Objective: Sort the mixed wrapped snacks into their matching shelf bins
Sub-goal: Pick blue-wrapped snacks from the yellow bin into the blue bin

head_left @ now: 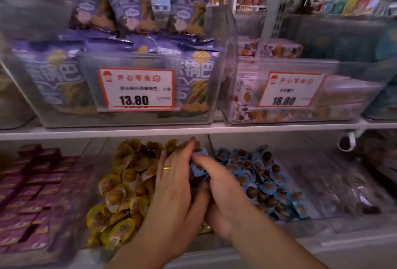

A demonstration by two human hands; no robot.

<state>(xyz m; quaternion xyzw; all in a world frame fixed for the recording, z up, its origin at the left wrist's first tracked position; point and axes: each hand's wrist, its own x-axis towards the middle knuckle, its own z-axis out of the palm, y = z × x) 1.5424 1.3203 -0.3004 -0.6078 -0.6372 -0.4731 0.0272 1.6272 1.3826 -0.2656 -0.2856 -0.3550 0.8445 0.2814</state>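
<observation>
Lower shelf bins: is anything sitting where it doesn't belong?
Yes. Blue-wrapped snacks sit at the right edge of the yellow snack bin, pinched between the left hand and right hand. They match the blue bin next door. Motion blur hides finer detail.

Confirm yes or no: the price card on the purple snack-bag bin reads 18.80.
No, the red-bordered price card on the clear plastic bin of purple snack bags reads 13.80; 18.80 is on the neighbouring bin's card.
</observation>
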